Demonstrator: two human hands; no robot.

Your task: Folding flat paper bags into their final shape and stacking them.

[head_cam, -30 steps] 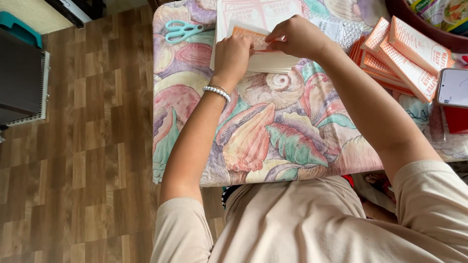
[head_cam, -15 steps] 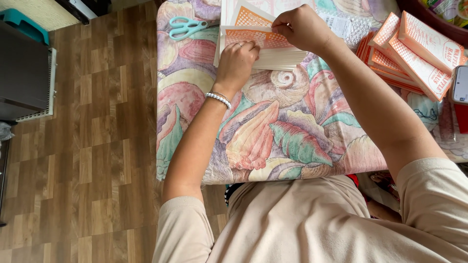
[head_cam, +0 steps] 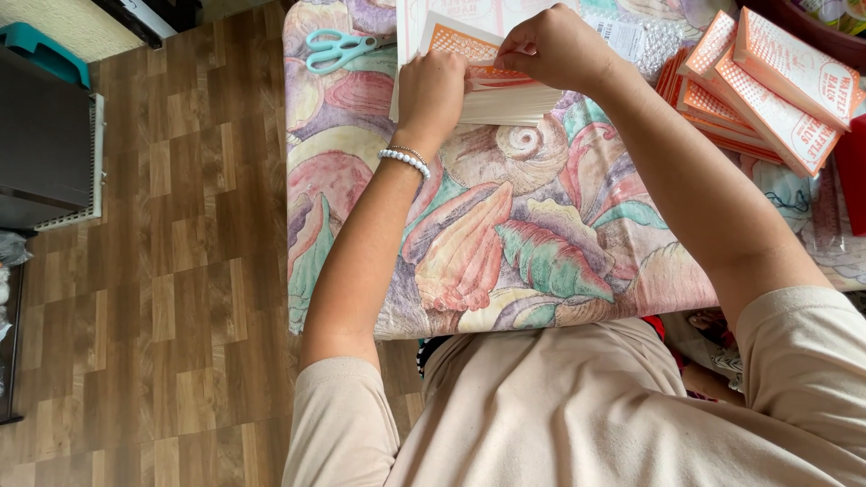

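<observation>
Both hands work a flat orange-and-white carton (head_cam: 469,54) at the tabletop's (head_cam: 505,243) far edge, its long axis running left to right. Left hand (head_cam: 431,90) presses down with fingers curled together; right hand (head_cam: 555,45) pinches the carton's upper flap. Scissors (head_cam: 338,50) lie just left.

scissors (head_cam: 338,48) left of card stack (head_cam: 505,95)

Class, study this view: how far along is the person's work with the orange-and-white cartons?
Done: a batch of orange-and-white boxes lies stacked at the table's right. In hand: the left hand and right hand both grip one flat carton blank on top of a white pile of blanks. Left: that pile looks thick, so much seems to remain. The teal scissors lie untouched.
</observation>
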